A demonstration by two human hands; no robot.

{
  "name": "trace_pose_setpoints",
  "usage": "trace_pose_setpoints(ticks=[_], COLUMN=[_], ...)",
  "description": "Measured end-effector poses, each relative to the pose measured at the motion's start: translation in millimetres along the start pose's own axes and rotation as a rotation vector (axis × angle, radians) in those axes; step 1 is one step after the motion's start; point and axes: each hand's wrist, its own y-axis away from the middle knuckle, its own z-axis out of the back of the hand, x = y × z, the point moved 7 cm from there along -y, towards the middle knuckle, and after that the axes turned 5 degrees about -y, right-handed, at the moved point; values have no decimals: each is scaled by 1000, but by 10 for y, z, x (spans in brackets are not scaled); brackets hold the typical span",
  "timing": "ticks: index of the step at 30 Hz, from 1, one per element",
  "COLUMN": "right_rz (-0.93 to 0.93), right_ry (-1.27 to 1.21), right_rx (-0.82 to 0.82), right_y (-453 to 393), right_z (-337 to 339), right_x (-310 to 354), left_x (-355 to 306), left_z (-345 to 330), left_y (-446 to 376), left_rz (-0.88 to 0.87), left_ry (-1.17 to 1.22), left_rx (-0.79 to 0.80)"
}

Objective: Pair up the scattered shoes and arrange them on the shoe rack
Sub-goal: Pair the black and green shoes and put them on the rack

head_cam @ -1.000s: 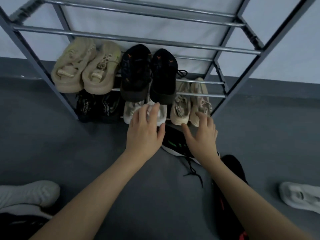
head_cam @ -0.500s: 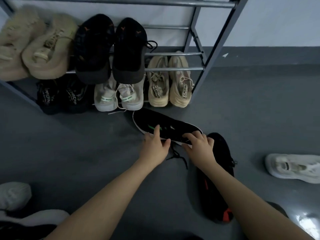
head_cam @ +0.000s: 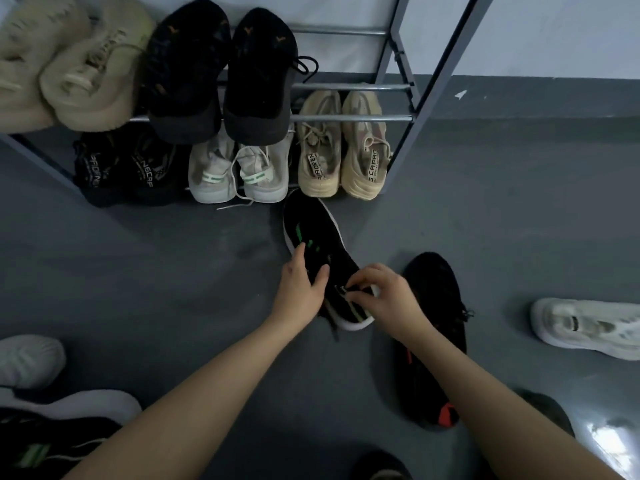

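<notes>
My left hand [head_cam: 300, 289] had its grip on the black shoe with green stripes [head_cam: 311, 237], fingers over the upper and thumb on the inner side, around mid-shoe. My right hand [head_cam: 384, 296] pinched at the heel collar of the same shoe, fingertips curled closed on the pull tab area. That shoe lay on the grey floor [head_cam: 173, 271], toe pointing toward the shoe rack [head_cam: 433, 81], just short of its bottom row.

Just right of my right hand, touching or nearly so: a black shoe with red accents [head_cam: 433, 341], flat on floor. Farther right, well apart, a white sneaker [head_cam: 588, 327]. Lower left: a white shoe toe [head_cam: 27, 362] and another black shoe with green marks [head_cam: 45, 445], partly cut off.

On the rack, bottom row: black pair [head_cam: 121, 168], white pair with green tabs [head_cam: 239, 171], beige pair [head_cam: 343, 150]. The white pair's loose lace trailed onto the floor near the held shoe's toe. Upper row: beige pair [head_cam: 69, 71], blurred, and black pair [head_cam: 221, 71]; free bars to their right.
</notes>
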Motion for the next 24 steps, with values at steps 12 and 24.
trace_pose_setpoints(ticks=[12,24], right_rz=[-304,142], right_ry=[125,175], right_rx=[-9,-80], right_y=[-51,144], right_z=[-471,-727], right_x=[-375,504], left_x=[287,539], left_z=[79,850], left_y=[-30,427], left_rz=[10,128], left_ry=[-41,259], left_rx=[-8,-53])
